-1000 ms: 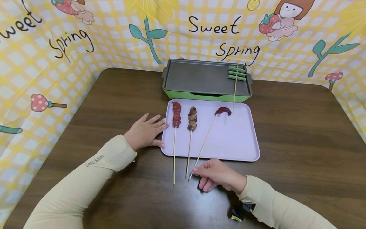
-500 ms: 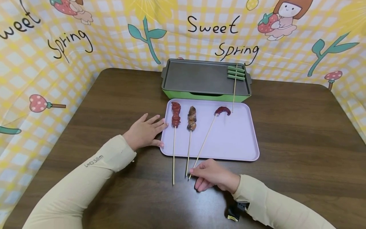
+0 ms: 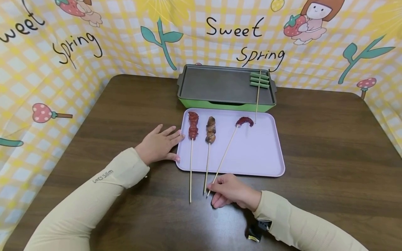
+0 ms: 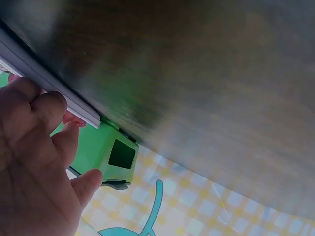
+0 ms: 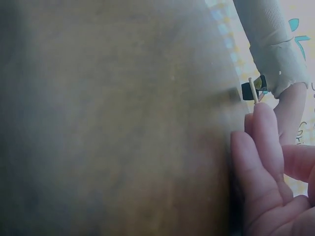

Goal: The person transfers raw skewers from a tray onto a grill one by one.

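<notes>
In the head view my right hand (image 3: 233, 191) pinches the lower end of a thin wooden skewer between thumb and fingers. A curled dark red tentacle (image 3: 244, 121) sits on that skewer's far end, over the lilac tray (image 3: 257, 164); whether it touches the tray I cannot tell. My left hand (image 3: 158, 144) lies with fingers spread, its fingertips at the tray's left rim. Beside them is a skewer of red meat pieces (image 3: 193, 126). A brown mottled skewer (image 3: 210, 130) lies between the other two. The right wrist view shows the stick's end (image 5: 253, 91) poking past my fingertips.
Behind the tray stands a green grill (image 3: 194, 104) with a dark flat plate (image 3: 216, 83). A skewer of green vegetable pieces (image 3: 259, 80) lies at the plate's right end, its stick reaching over the tray. A patterned cloth (image 3: 188, 42) hangs behind the brown table (image 3: 329, 146).
My right hand has shifted slightly left, still pinching the tentacle skewer. The tentacle has hardly moved. My left hand stays at the tray's rim.
</notes>
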A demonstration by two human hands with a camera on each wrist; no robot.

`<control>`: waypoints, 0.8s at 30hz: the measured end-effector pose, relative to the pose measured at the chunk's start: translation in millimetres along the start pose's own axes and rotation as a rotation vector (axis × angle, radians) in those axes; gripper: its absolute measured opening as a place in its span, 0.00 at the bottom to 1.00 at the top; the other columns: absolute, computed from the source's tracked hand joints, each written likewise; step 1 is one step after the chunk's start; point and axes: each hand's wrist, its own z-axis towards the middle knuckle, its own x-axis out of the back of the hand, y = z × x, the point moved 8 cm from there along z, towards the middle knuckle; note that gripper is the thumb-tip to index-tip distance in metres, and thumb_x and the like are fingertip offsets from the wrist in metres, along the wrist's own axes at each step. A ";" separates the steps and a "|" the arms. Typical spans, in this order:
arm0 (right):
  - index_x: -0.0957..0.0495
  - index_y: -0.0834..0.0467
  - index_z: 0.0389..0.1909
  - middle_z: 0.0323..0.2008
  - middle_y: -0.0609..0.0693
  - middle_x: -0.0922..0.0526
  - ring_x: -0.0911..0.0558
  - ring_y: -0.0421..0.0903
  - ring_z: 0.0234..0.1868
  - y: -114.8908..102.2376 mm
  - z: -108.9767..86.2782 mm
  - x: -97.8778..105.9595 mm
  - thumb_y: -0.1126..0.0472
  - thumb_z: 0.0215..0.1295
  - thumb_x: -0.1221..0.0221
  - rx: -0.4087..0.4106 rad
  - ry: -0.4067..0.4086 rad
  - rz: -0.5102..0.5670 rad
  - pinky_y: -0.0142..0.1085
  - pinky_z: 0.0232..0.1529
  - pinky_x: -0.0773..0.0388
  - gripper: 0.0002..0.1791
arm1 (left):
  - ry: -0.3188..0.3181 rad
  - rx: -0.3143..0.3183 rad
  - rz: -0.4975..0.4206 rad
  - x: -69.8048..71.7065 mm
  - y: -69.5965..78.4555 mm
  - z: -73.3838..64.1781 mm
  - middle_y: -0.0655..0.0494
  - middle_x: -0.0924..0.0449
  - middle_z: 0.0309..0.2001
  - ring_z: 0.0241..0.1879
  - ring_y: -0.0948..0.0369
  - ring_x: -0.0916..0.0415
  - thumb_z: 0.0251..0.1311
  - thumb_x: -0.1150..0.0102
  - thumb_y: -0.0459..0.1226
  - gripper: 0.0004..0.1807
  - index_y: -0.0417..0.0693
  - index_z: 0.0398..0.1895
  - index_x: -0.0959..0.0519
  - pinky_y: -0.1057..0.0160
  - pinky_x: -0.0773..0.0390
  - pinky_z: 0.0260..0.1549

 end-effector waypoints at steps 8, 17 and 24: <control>0.23 0.69 0.35 0.15 0.51 0.21 0.20 0.38 0.15 -1.3 0.9 1.4 0.66 0.69 0.48 0.025 0.014 0.029 0.33 0.24 0.19 0.09 | -0.004 -0.001 0.020 -0.6 -1.2 0.6 0.47 0.41 0.71 0.72 0.48 0.50 0.59 0.49 0.61 0.44 0.44 0.72 0.39 0.40 0.51 0.66; 0.25 0.71 0.37 0.17 0.50 0.21 0.20 0.37 0.17 -3.7 -3.4 0.8 0.71 0.65 0.52 0.048 -0.001 0.071 0.33 0.26 0.18 0.08 | -0.003 0.006 0.017 -1.9 -0.9 0.3 0.48 0.42 0.71 0.72 0.49 0.50 0.59 0.50 0.63 0.45 0.45 0.72 0.40 0.40 0.52 0.66; 0.27 0.70 0.38 0.19 0.49 0.19 0.19 0.38 0.20 -2.9 -5.3 0.2 0.73 0.61 0.49 0.031 -0.012 0.145 0.34 0.29 0.18 0.06 | -0.001 0.002 0.015 0.1 -0.5 -1.0 0.48 0.41 0.71 0.72 0.48 0.50 0.59 0.49 0.62 0.44 0.44 0.72 0.39 0.40 0.52 0.66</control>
